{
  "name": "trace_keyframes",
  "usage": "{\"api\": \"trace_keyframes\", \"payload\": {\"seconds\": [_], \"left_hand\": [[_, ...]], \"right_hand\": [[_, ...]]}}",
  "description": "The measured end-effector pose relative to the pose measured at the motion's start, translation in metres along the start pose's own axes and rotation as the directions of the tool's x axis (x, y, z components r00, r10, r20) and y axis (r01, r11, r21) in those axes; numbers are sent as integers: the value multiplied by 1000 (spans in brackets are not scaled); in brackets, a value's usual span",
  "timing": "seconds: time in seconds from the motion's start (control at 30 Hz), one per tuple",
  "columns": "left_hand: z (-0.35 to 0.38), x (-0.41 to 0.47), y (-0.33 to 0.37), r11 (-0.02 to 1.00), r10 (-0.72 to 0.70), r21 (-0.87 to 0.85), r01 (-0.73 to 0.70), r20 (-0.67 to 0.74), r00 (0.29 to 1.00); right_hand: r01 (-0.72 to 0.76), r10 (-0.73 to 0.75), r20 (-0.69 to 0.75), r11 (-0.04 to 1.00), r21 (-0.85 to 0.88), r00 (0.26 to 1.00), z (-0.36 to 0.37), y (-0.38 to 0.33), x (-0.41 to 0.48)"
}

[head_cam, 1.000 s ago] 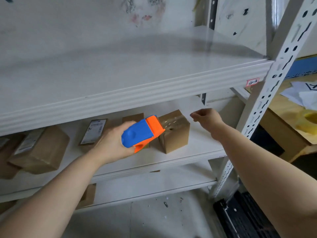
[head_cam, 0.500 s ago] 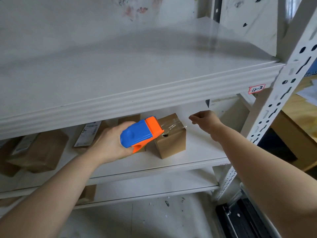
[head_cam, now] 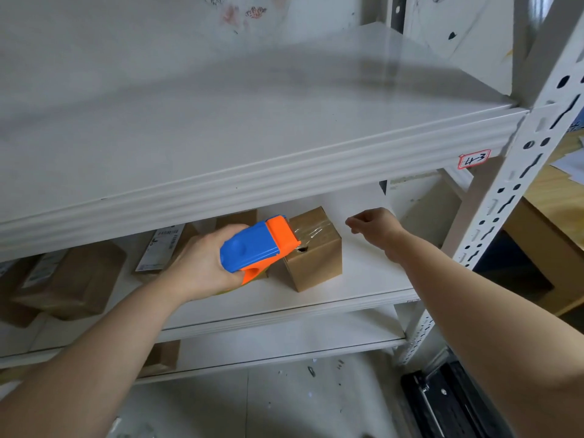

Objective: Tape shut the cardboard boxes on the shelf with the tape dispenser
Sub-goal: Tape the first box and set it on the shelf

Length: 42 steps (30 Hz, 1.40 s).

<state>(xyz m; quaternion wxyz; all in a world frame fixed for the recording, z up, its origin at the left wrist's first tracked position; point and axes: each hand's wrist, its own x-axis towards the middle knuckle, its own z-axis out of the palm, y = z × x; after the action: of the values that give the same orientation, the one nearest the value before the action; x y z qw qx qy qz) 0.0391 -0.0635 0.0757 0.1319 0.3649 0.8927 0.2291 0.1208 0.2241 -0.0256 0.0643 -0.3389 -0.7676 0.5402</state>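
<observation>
Left hand (head_cam: 202, 263) grips blue-orange tape dispenser (head_cam: 259, 245), its front on taped cardboard box (head_cam: 313, 254), box on shelf (head_cam: 363, 279), right hand (head_cam: 374, 227) curled beside box, unclear if pinching anything

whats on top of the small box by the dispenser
Shiny clear tape lies across the brown cardboard box, fed from the blue and orange tape dispenser, which hides its left edge.

A smooth, glossy blue and orange plastic tape dispenser (head_cam: 260, 248) met a matt brown cardboard box (head_cam: 313, 251) striped with shiny clear tape (head_cam: 311, 230), on a painted white metal shelf (head_cam: 363, 279).
</observation>
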Motion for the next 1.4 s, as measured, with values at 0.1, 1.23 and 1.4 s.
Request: {"api": "trace_keyframes", "payload": {"seconds": [0.1,1.23,1.4], "left_hand": [[3,0,-1,1000,7,6,-7,-9,1000],[10,-2,-28,999,-21,50,20,11,1000],[7,-3,-32,1000,-20,24,19,8,1000]], "right_hand": [[-22,22,27,1000,2,999,7,4,-3],[648,-290,586,455,-611,756,53,-62,-7],[648,-340,557,492,-581,758,52,-54,-10]]}}
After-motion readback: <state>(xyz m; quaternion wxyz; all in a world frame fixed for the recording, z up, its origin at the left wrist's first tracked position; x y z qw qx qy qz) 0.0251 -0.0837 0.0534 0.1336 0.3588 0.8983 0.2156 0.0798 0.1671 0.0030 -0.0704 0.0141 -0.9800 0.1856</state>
